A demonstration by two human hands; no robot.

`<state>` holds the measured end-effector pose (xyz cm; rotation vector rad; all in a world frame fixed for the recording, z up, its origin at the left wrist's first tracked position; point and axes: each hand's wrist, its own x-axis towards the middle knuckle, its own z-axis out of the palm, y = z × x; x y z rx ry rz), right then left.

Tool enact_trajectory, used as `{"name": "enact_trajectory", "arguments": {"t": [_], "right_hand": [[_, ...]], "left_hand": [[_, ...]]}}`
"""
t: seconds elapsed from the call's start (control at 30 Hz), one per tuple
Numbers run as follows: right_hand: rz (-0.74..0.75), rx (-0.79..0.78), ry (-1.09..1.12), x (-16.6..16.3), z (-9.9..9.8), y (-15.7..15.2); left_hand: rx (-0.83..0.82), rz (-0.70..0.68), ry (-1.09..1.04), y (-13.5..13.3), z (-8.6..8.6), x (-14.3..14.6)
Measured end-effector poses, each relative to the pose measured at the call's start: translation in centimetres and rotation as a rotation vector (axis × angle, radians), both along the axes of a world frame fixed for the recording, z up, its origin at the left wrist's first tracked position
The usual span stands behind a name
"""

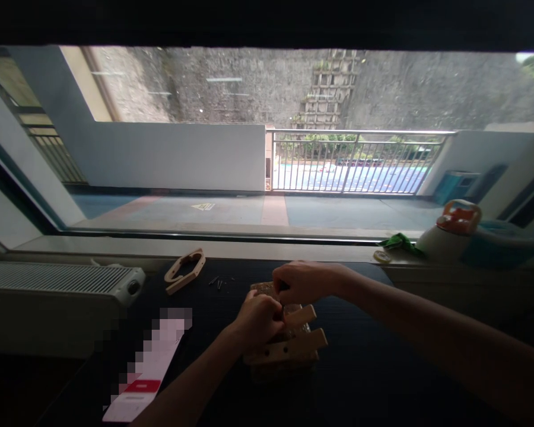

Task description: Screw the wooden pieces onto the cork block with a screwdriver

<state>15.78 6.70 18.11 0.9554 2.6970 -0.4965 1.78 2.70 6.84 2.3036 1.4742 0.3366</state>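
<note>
A wooden assembly (289, 350) lies on the dark table, with dark round holes along its near strip. Two light wooden bars jut out to its right, one being the upper bar (301, 318). My left hand (261, 320) is closed over the left and middle of this assembly, its fingers curled on the wood. Just beyond, my right hand (303, 281) is bent down in a pinch close to the left fingertips. Whatever sits in that pinch is hidden by the fingers. Behind the left hand shows a brown speckled block (264, 289).
A wooden frame with a rounded opening (186, 271) lies at the table's far left, near several loose screws (219, 284). A white and red printed sheet (136, 385) is at the left. On the sill stand a roll of tape (381, 257), a green cloth (399, 242) and a white jug (442, 240).
</note>
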Motion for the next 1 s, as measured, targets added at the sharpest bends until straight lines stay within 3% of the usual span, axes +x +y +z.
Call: {"name": "enact_trajectory", "arguments": {"t": [0.1, 0.33, 0.47, 0.7, 1.0], "right_hand": [[0.021, 0.092, -0.002, -0.2, 0.2, -0.8], [0.282, 0.274, -0.122, -1.2, 0.4, -2.2], [0.271, 0.336, -0.174, -0.9, -0.3, -2.5], [0.183, 0.338, -0.209, -0.9, -0.3, -2.8], [0.25, 0.225, -0.177, -1.7, 0.3, -2.8]], "left_hand": [[0.005, 0.002, -0.006, 0.1, -0.2, -0.1], [0.016, 0.021, -0.007, 0.1, -0.4, 0.0], [0.006, 0.032, -0.006, 0.1, -0.3, 0.2], [-0.005, 0.034, 0.012, 0.0, 0.2, 0.3], [0.045, 0.043, 0.043, -0.1, 0.1, 0.2]]}}
